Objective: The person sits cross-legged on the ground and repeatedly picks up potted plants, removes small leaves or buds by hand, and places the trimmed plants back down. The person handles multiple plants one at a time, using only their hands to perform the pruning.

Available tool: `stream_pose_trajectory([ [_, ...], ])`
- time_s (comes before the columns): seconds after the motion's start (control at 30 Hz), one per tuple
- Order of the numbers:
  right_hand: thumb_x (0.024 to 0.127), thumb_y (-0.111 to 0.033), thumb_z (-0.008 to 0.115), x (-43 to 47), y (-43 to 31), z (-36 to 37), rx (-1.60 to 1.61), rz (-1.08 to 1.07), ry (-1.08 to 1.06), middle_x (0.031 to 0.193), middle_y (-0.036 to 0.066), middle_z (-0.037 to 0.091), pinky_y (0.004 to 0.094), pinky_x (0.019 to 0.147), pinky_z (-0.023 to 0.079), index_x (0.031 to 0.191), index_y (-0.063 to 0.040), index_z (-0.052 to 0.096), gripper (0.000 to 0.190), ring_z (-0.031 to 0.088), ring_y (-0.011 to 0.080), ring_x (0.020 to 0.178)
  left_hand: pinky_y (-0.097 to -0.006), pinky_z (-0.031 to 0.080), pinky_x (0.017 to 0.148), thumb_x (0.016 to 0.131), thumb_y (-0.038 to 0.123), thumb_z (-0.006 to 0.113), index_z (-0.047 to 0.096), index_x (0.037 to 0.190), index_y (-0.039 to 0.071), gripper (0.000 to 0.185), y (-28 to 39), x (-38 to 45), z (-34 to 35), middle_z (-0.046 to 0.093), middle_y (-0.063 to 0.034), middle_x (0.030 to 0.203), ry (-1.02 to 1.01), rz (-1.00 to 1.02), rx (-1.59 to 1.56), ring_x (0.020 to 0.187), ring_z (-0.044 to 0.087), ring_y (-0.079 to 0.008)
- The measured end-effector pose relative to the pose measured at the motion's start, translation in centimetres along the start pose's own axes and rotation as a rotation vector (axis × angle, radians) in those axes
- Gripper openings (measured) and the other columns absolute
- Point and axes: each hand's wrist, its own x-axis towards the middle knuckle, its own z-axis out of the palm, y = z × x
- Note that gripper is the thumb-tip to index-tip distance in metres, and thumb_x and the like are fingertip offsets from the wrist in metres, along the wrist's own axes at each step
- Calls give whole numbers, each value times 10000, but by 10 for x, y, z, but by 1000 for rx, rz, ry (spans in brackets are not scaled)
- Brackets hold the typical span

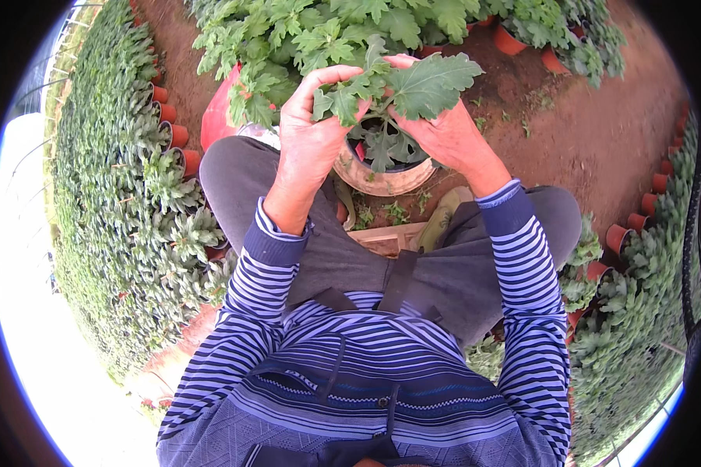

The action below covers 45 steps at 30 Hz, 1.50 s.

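Observation:
My left hand (306,131) is curled around a green leafy shoot (350,96), its thumb and fingertips closing on the leaves. My right hand (453,137) grips the same lobed-leaf plant from the other side, and a broad leaf (435,84) hides most of its fingers. Just below both hands is a round pale tub (388,178) with a worn rim. Drooping leaves (385,149) of the plant hang over its dark inside. How the stem sits there is covered by hands and foliage.
Dense leafy plants (327,29) stand right beyond my hands. Red-brown pots (508,41) line the bare soil (584,134). Potted rows (134,192) run along both sides. A red bag-like thing (219,111) is by my left knee; a wooden frame (385,236) lies between my feet.

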Motion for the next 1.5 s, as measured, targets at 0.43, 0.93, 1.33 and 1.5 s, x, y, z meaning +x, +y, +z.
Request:
stream_pose_trajectory([
  [0.43, 833, -68, 750, -2, -6, -4, 51, 119, -54, 1248, 100, 638, 382, 985, 478, 1126, -24, 664, 308, 609, 254, 1108, -230, 535, 719, 888, 29, 775, 699, 1167, 84, 295, -1, 3, 5, 714, 7, 1035, 16, -23, -24, 859, 642, -58],
  [0.93, 866, -189, 773, -4, -4, -10, 35, 147, -71, 1135, 118, 688, 411, 977, 482, 1213, -6, 646, 413, 621, 314, 1066, -242, 520, 683, 891, 33, 773, 702, 1153, 79, 275, -3, 7, 4, 715, -6, 988, 46, -83, -90, 822, 648, -70],
  [1.33, 803, -40, 787, -4, -45, -17, -223, 116, 160, 785, 69, 668, 358, 678, 532, 979, -50, 702, 196, 649, 258, 728, -220, 520, 634, 891, 73, 788, 712, 1144, 103, 266, 3, 21, 8, 699, 22, 996, 54, -73, 42, 814, 617, -40],
  [1.5, 822, -49, 768, -5, -36, 4, -353, 63, 96, 931, 114, 726, 383, 723, 531, 1158, -92, 696, 347, 671, 291, 797, -217, 539, 635, 894, 78, 785, 711, 1140, 100, 259, -3, 21, 11, 697, 18, 1038, 45, -16, 35, 840, 633, -47],
])
